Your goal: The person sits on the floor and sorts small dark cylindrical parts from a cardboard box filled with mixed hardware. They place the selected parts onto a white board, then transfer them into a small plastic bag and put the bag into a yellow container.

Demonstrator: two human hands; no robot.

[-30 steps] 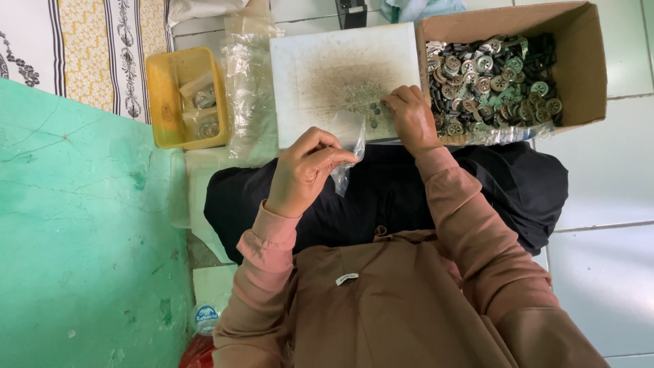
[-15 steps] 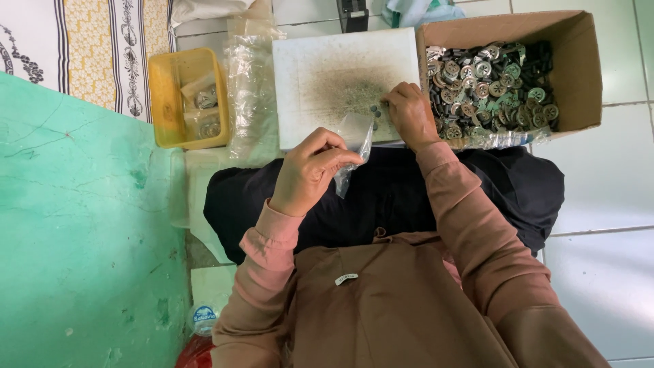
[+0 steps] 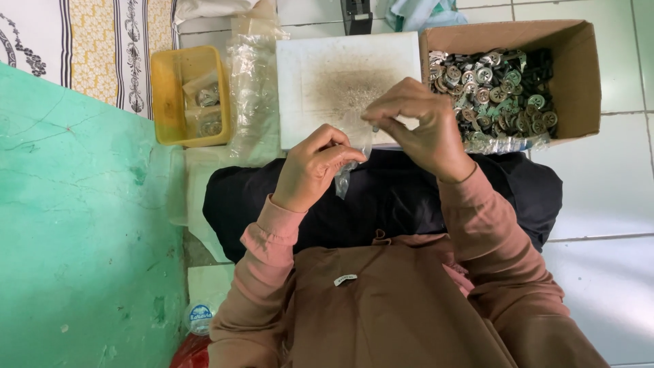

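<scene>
My left hand (image 3: 315, 165) pinches the mouth of a small clear plastic bag (image 3: 344, 177) that hangs over my dark lap. My right hand (image 3: 415, 126) is raised just above the bag, fingertips pinched on a tiny metal piece (image 3: 375, 127). Behind both hands lies a white board (image 3: 320, 75) with a dirty brown smudge in its middle. To the right of the board stands a cardboard box (image 3: 579, 75) filled with several small round metal parts (image 3: 494, 88).
A yellow plastic tray (image 3: 174, 102) with a few bagged parts sits at the left, next to a pile of clear plastic bags (image 3: 253, 95). A green wall (image 3: 75, 232) fills the left side. White floor tiles (image 3: 606, 191) lie at the right.
My right hand has lifted off the white board and come back toward the bag with a small piece between its fingers. My left hand still holds the bag.
</scene>
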